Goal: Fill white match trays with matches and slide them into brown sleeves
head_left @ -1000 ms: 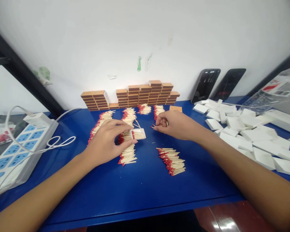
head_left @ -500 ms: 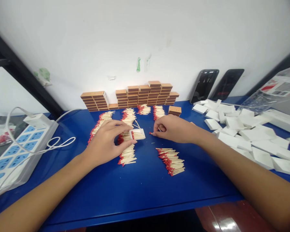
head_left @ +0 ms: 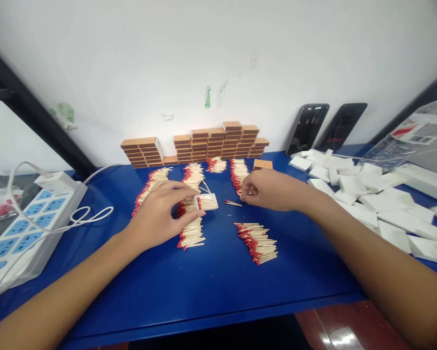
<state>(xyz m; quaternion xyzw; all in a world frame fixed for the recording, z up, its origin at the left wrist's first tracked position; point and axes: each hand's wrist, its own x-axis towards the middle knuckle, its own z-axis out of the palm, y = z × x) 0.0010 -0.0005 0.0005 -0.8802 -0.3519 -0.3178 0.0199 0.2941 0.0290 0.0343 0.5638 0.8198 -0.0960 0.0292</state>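
My left hand [head_left: 163, 211] pinches a small white matchbox tray [head_left: 214, 201] between thumb and fingers. Several red-headed matches [head_left: 205, 202] lie inside it. Under and behind the tray stretches a long row of matches [head_left: 192, 233]. My right hand [head_left: 264, 189] is closed, thumb against curled fingers, at the near end of another match row [head_left: 239, 172]; whatever is between its fingertips is hidden. Just left of these fingertips, a couple of loose matches [head_left: 233, 202] lie on the blue table [head_left: 148, 291]. Nearer to me sits a separate pile of matches [head_left: 258, 243].
Stacked brown matchboxes [head_left: 218, 143] line the wall, and one matchbox [head_left: 262, 164] stands behind my right hand. White trays [head_left: 378, 199] heap up at right, below two phones [head_left: 308, 129]. A power strip [head_left: 32, 223] with a white cable lies at left.
My right hand has moved right and slightly back, away from the loose matches, which now lie uncovered on the table. My left hand and the tray have stayed practically still.
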